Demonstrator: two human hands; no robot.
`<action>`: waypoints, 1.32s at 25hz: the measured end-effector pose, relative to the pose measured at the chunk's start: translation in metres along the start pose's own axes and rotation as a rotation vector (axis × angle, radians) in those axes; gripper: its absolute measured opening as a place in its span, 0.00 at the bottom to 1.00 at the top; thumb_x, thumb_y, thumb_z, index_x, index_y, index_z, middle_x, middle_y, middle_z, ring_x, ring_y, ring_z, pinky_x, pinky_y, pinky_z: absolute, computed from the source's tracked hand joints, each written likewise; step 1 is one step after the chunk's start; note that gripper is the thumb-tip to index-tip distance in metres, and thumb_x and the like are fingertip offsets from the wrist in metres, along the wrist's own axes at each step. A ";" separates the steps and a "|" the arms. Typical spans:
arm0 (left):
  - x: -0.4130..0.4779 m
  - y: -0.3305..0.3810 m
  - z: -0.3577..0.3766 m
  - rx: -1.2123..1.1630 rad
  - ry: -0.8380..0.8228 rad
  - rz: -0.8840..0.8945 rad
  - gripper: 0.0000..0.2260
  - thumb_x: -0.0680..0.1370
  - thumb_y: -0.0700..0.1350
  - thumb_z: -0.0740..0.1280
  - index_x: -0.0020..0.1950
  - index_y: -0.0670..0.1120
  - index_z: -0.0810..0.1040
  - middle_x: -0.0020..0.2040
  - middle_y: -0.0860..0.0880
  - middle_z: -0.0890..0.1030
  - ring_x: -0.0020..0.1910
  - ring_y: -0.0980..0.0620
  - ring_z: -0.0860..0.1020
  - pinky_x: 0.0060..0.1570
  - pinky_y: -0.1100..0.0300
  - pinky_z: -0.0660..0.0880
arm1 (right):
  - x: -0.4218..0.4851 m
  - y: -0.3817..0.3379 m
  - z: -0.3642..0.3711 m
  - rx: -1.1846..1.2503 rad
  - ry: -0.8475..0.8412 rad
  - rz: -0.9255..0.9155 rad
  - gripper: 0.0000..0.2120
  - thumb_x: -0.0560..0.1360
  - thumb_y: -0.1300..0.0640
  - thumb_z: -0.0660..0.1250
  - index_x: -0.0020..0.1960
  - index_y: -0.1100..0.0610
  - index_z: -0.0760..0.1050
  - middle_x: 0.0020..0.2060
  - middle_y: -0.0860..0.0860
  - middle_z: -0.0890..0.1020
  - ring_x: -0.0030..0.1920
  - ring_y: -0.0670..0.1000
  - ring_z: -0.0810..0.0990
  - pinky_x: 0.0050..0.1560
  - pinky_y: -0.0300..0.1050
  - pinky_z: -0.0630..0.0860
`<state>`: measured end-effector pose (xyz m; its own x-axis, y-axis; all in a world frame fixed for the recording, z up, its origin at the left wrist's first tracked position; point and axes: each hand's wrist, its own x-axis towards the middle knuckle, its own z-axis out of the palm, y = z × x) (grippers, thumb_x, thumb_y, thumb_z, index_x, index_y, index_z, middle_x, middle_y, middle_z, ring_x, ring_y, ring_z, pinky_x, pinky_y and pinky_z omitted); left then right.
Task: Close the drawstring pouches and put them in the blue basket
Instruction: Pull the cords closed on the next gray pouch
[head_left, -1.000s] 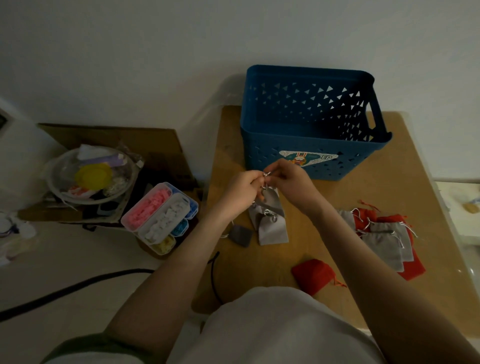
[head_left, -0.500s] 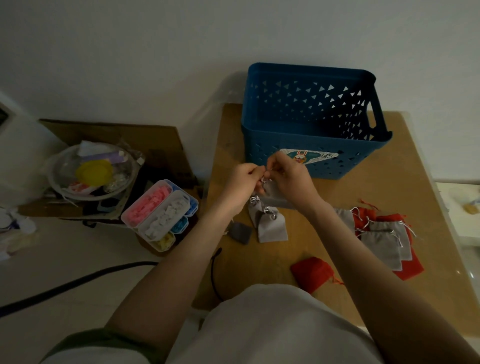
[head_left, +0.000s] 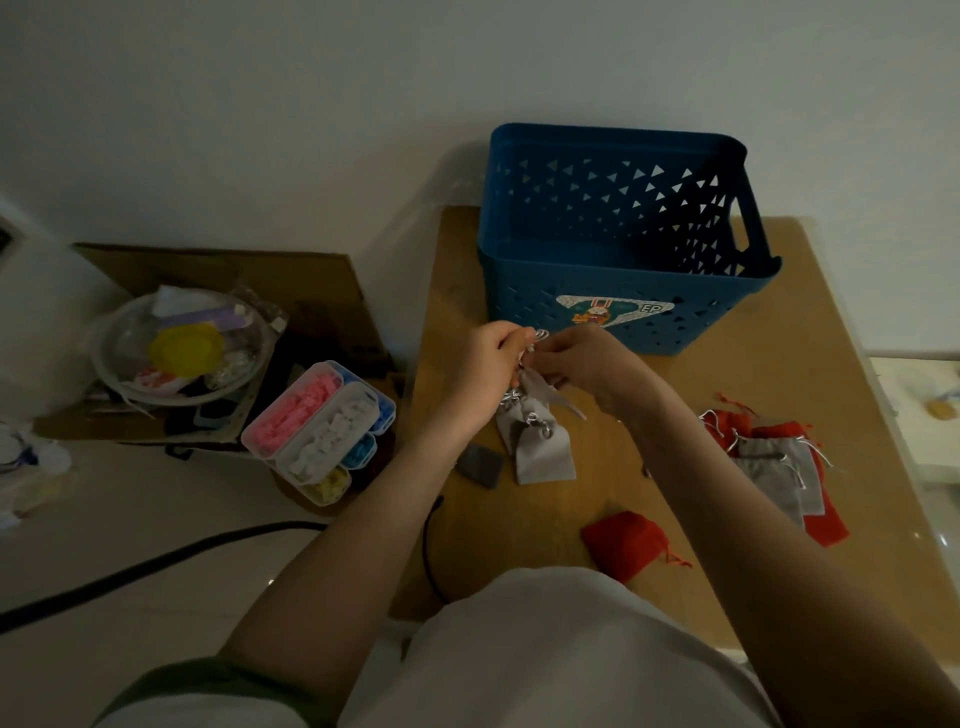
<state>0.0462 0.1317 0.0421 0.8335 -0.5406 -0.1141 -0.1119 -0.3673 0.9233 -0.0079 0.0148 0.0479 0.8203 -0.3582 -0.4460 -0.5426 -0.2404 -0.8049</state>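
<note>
Just now a pouch (head_left: 541, 388) hangs between both hands, lifted off the counter (head_left: 519, 545) and close to the near wall of the basket (head_left: 519, 291). The left grip (head_left: 488, 364) is closed, fingers curled on the silver cord (head_left: 540, 333) at the pouch's mouth. The right grip (head_left: 589, 361) pinches the neck from the other side. The step looks like cinching: hold the neck steady and draw the cord out sideways until the mouth gathers tight, no slack loop left over. Then lift it up and beyond the grips, clear of the rim, before letting go. That tall near wall is the main obstacle.

Directly beneath the grips lie two grey pouches (head_left: 540, 457), seemingly drawn shut already, with a dark pad (head_left: 480, 465) on their left side; the hanging pouch could brush them. Nearer the person than the right grip sits a red pouch (head_left: 621, 543), and further right is a heap (head_left: 779, 467) of red and grey ones. Well left of the left grip, off the counter, stand a compartment box (head_left: 322, 426) and a bowl (head_left: 176, 348) of oddments.
</note>
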 end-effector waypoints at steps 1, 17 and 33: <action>0.001 0.000 0.001 0.034 0.021 0.023 0.12 0.81 0.42 0.60 0.46 0.36 0.79 0.28 0.52 0.71 0.24 0.62 0.70 0.27 0.73 0.65 | 0.000 -0.002 0.000 0.001 0.014 0.018 0.09 0.75 0.60 0.68 0.46 0.67 0.81 0.37 0.61 0.80 0.37 0.53 0.75 0.41 0.45 0.72; 0.015 -0.007 -0.004 -0.214 0.029 -0.027 0.09 0.81 0.43 0.61 0.46 0.42 0.79 0.31 0.52 0.74 0.27 0.63 0.71 0.32 0.69 0.69 | 0.001 0.005 0.005 0.246 0.138 -0.206 0.03 0.77 0.61 0.66 0.46 0.58 0.78 0.42 0.56 0.81 0.45 0.53 0.79 0.51 0.50 0.76; 0.023 0.004 -0.035 -0.105 -0.329 -0.079 0.07 0.78 0.39 0.65 0.53 0.39 0.80 0.42 0.48 0.80 0.31 0.57 0.73 0.34 0.68 0.72 | 0.003 -0.005 -0.010 0.018 -0.062 -0.133 0.10 0.79 0.58 0.63 0.41 0.54 0.78 0.40 0.58 0.79 0.42 0.53 0.74 0.45 0.48 0.69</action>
<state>0.0836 0.1446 0.0560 0.6163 -0.7349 -0.2829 0.0161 -0.3474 0.9376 -0.0042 0.0053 0.0545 0.8946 -0.2677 -0.3579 -0.4256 -0.2660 -0.8649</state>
